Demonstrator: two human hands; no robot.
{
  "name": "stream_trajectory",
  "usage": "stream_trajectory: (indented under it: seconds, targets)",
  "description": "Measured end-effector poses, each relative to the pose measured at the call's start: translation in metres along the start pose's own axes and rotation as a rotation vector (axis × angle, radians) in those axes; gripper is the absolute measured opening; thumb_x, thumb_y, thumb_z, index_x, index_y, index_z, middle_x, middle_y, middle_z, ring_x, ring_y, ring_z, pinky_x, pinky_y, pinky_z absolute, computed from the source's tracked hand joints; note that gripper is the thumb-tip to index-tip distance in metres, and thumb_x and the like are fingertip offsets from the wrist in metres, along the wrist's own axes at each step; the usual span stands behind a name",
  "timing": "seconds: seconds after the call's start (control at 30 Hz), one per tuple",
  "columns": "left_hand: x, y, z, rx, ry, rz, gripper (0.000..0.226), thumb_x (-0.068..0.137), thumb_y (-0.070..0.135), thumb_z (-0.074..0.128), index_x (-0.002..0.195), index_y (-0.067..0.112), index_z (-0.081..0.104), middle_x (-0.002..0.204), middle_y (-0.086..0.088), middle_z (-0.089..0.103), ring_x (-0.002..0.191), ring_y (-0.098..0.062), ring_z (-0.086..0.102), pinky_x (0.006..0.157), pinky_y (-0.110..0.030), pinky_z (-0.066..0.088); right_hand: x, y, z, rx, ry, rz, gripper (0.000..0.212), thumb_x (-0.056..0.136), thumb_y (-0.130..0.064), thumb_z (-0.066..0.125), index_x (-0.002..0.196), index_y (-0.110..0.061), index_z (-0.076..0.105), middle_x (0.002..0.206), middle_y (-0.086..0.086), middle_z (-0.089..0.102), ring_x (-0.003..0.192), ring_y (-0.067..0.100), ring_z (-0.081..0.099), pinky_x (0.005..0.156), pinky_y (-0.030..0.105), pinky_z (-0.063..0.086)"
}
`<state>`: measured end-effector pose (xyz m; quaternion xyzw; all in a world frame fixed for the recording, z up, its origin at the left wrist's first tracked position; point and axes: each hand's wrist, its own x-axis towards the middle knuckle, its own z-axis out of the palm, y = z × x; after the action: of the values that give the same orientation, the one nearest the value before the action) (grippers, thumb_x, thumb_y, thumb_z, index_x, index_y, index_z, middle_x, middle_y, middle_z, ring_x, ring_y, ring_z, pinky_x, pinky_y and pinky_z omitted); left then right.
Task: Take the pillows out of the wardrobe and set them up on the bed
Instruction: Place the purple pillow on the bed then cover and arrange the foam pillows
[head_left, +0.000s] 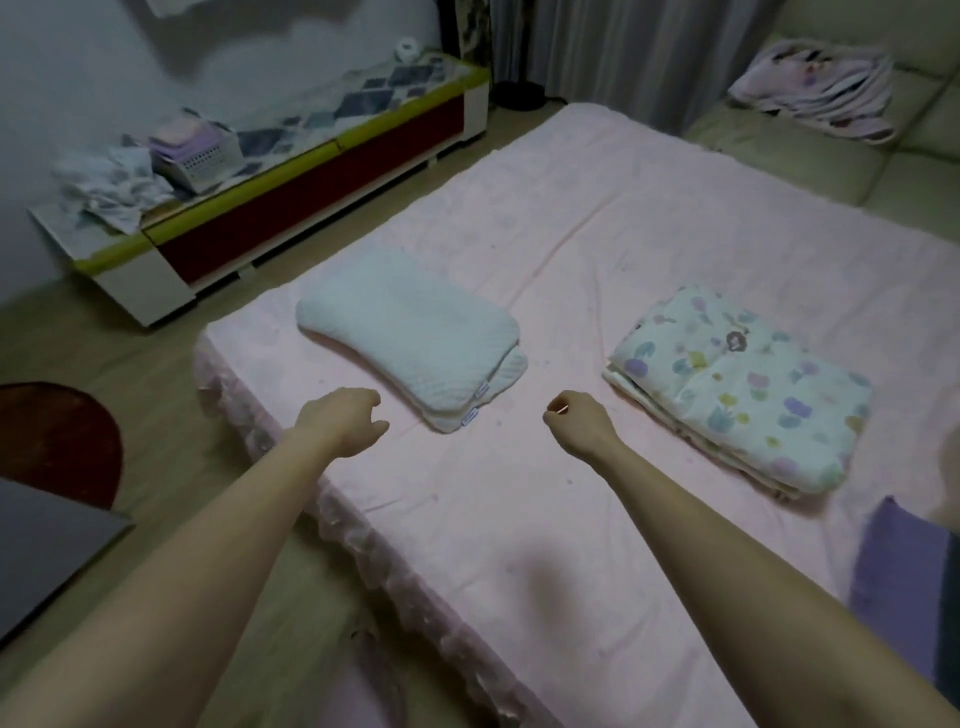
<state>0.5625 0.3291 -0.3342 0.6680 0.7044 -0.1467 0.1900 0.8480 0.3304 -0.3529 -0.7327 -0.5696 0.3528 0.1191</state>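
Two white pillows (415, 338) lie stacked on the left part of the pink bed (597, 260), near its front edge. A folded floral quilt (743, 384) lies on the right part of the bed. My left hand (343, 421) hovers over the bed just left of the pillows, fingers loosely curled, holding nothing. My right hand (576, 421) hovers between the pillows and the quilt, fingers curled in, also holding nothing. Neither hand touches the pillows. The wardrobe is out of view.
A low cabinet (311, 192) with a basket and crumpled cloth stands left of the bed. A cream sofa (909, 130) with folded bedding is at the back right. A red round rug (57, 441) lies on the floor at left; purple cloth (893, 566) sits at the bed's right edge.
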Motion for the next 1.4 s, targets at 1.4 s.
stream_trajectory:
  seconds: [1.4]
  targets:
    - [0.411,-0.180,0.022,-0.126,-0.144,0.384,0.062,0.095,0.044,0.047,0.147,0.016,0.031,0.159,-0.007,0.021,0.148,-0.025,0.013,0.119,-0.047,0.014,0.334,-0.211,0.223,0.223,0.427,0.355,0.044,0.080,-0.032,0.057,0.120,-0.013,0.053,0.110,0.009,0.066,0.100,0.033,0.063,0.083,0.039,0.048]
